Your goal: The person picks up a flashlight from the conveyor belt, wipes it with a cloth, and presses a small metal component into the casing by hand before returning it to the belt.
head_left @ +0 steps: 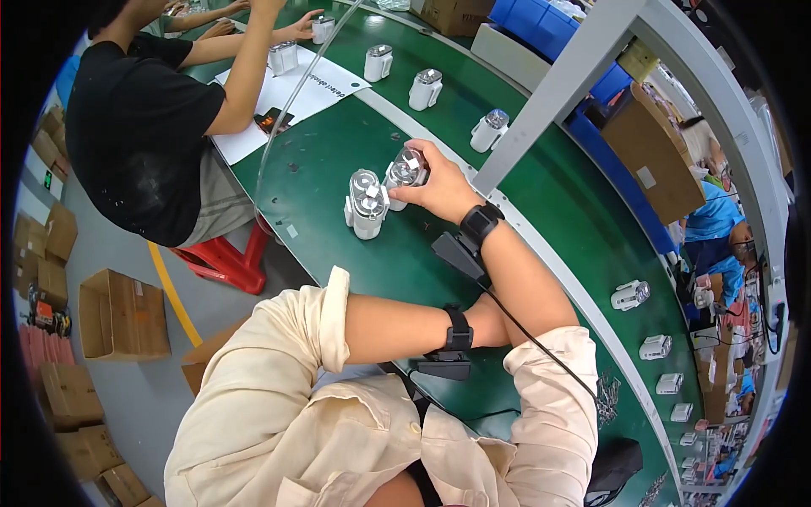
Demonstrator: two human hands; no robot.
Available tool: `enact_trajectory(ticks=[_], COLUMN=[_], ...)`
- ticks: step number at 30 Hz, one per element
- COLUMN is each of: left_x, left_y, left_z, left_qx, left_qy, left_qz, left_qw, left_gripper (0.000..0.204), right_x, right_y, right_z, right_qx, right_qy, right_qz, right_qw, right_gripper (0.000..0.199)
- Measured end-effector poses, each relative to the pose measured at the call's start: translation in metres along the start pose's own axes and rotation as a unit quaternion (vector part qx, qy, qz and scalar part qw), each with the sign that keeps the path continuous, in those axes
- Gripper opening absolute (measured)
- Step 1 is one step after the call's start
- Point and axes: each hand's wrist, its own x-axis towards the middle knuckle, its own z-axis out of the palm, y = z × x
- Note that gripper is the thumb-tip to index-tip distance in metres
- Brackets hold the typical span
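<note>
Counts: 3 white units w/ silver tops bunched at near belt edge, 1 in the right hand; 5 more up the belt; approx 6 small ones down the far right; 1 paper sheet; 1 red stool; 2 wrist bands

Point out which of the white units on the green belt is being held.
The unit in the right hand, tilted beside the upright pair. The others stand untouched along the belt.
</note>
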Motion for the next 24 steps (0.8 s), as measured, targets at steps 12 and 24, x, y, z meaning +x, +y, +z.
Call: enact_trajectory(ticks=[12,24], left_x=[0.051,0.087], left_y=[0.000,0.041], left_z=[0.023,0.056], left_qx=[-0.798,-0.669], left_qy=[-0.140,-0.370], left_qz=[-0.173,-0.101], left_qw=[0.560,0.637], left_gripper=[0.052,0.083], right_x=[-0.170,-0.317], right_y=[0.017,0.055], right_z=[-0.155,-0.209], right_qx=[0.532,0.207], right_qy=[-0.281,-0.007], right_qz=[-0.061,-0.009], right_qw=[0.797,0.978], right_gripper=[0.088,0.082])
